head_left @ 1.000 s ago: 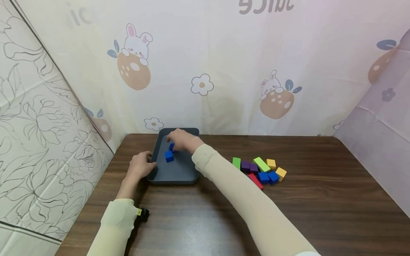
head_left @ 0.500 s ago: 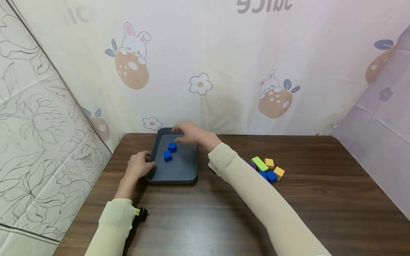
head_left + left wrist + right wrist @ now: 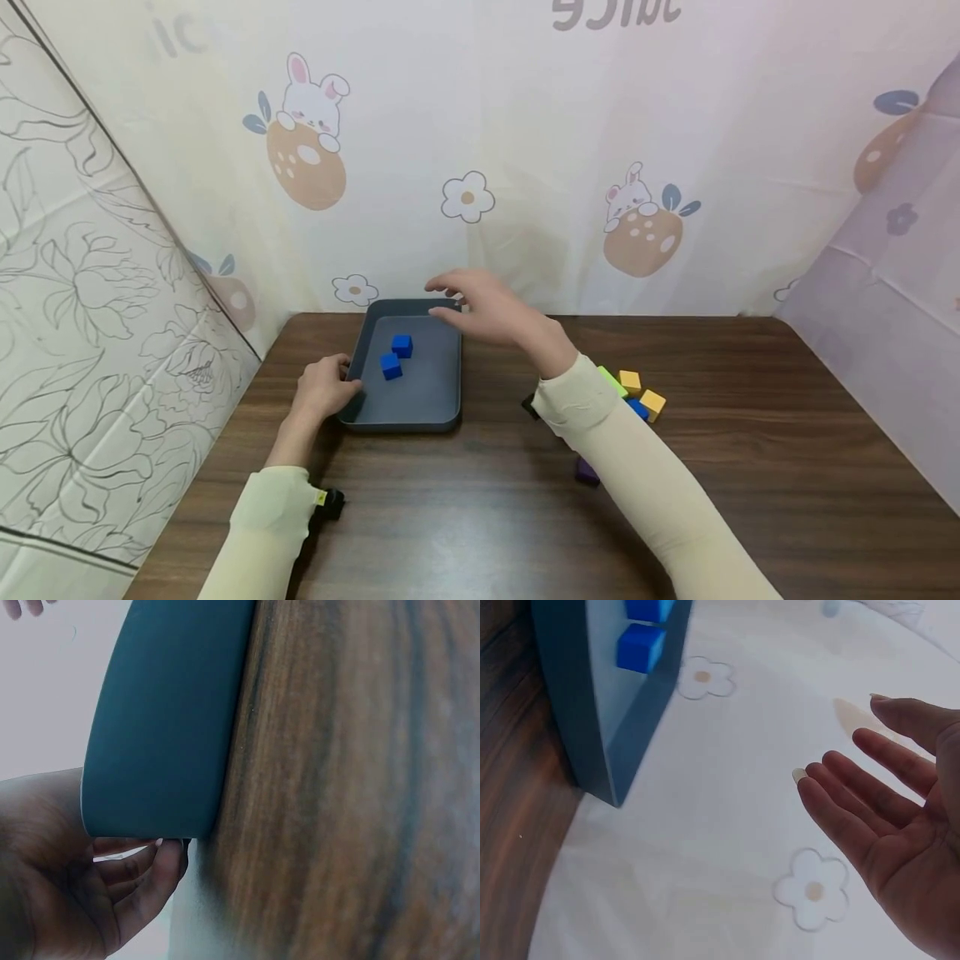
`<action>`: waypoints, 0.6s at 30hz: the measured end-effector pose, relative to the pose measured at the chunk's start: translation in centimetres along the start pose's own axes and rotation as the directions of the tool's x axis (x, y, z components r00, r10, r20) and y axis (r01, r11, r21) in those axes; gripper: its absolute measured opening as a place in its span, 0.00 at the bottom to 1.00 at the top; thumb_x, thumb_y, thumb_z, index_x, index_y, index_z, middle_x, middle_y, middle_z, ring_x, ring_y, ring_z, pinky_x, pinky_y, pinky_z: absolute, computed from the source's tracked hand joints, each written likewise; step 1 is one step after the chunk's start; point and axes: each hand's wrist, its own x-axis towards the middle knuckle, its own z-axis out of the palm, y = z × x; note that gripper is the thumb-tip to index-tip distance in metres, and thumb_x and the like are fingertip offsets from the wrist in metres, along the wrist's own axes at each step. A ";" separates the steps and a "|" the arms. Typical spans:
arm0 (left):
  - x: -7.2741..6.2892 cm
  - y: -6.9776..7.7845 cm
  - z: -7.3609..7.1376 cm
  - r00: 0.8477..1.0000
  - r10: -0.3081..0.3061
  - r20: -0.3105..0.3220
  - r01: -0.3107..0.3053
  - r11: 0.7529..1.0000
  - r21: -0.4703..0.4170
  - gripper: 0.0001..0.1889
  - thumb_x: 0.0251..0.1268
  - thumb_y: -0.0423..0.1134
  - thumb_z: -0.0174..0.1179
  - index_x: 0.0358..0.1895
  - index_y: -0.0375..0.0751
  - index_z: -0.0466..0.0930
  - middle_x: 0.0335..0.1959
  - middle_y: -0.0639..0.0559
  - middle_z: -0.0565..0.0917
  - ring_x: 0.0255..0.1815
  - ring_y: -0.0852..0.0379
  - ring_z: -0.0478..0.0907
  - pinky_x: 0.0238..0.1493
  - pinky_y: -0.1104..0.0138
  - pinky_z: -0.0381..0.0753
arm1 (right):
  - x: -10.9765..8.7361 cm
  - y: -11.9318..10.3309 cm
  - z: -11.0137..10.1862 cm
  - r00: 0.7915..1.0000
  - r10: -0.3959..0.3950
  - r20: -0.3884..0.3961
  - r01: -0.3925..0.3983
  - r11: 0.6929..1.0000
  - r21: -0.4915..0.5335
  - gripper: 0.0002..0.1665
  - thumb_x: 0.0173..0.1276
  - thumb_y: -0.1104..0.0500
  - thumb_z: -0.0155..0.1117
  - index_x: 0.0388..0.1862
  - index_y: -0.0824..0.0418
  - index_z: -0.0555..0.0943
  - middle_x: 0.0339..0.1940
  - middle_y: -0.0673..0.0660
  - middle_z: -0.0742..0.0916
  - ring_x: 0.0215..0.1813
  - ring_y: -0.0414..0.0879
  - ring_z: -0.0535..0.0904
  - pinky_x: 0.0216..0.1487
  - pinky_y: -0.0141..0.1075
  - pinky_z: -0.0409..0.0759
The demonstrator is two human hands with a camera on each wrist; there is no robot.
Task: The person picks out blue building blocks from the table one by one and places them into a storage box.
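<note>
A dark grey tray (image 3: 423, 408) stands on the left of the wooden table, and two blue cubes (image 3: 402, 346) lie inside it. My left hand (image 3: 324, 387) grips the tray's left side near the front corner, thumb at the rim. In the left wrist view, curled fingers (image 3: 146, 889) show against the tray's wall (image 3: 161, 727); the thumb is hidden. Above the table, just right of the tray's far corner, my right hand (image 3: 491, 308) holds nothing. Its fingers are spread and loosely bent, as the right wrist view also shows.
Coloured blocks lie right of centre, partly hidden by my right sleeve: yellow cubes (image 3: 652, 405), a light green block (image 3: 612, 382) and a blue cube (image 3: 638, 409). A purple block (image 3: 587, 472) lies nearer me. A patterned curtain (image 3: 540, 167) hangs behind the table.
My right hand has lifted from the blue cubes in the tray and moved right, past the tray's edge, with its fingers opening out. The left hand stays at the tray.
</note>
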 end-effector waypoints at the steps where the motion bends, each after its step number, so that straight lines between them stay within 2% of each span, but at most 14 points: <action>1: 0.0 0.0 0.0 1.000 0.001 0.001 -0.001 1.000 0.001 0.20 0.71 0.38 0.66 0.60 0.29 0.81 0.49 0.31 0.87 0.42 0.40 0.85 0.48 0.46 0.85 | -0.5 -0.1 -0.2 1.000 -0.004 -0.014 0.004 1.000 0.008 0.25 0.80 0.54 0.65 0.71 0.60 0.79 0.68 0.57 0.84 0.63 0.53 0.82 0.63 0.44 0.82; 11: 0.0 0.1 0.0 1.000 0.001 -0.011 -0.001 1.000 0.013 0.21 0.71 0.39 0.66 0.60 0.29 0.81 0.50 0.31 0.87 0.44 0.39 0.85 0.50 0.45 0.85 | -5.1 -0.8 -1.1 0.989 -0.075 -0.125 0.071 0.997 -0.041 0.21 0.77 0.56 0.70 0.65 0.59 0.83 0.59 0.54 0.87 0.54 0.47 0.83 0.56 0.42 0.83; 14: 0.0 0.1 0.0 1.000 -0.003 -0.007 0.003 1.000 0.011 0.21 0.71 0.39 0.66 0.61 0.29 0.81 0.49 0.31 0.87 0.44 0.39 0.84 0.50 0.44 0.84 | -6.2 -1.0 -1.1 0.986 -0.083 -0.142 0.077 0.996 -0.050 0.20 0.76 0.57 0.70 0.65 0.59 0.84 0.59 0.53 0.88 0.55 0.46 0.83 0.56 0.42 0.82; 18: 0.0 0.0 0.1 1.000 -0.008 0.001 0.008 1.000 0.007 0.21 0.71 0.39 0.66 0.61 0.29 0.81 0.49 0.32 0.87 0.44 0.40 0.84 0.49 0.45 0.84 | -7.4 -1.1 -1.0 0.985 -0.074 -0.157 0.066 0.996 -0.054 0.21 0.76 0.57 0.70 0.65 0.58 0.83 0.61 0.52 0.87 0.61 0.45 0.82 0.61 0.43 0.81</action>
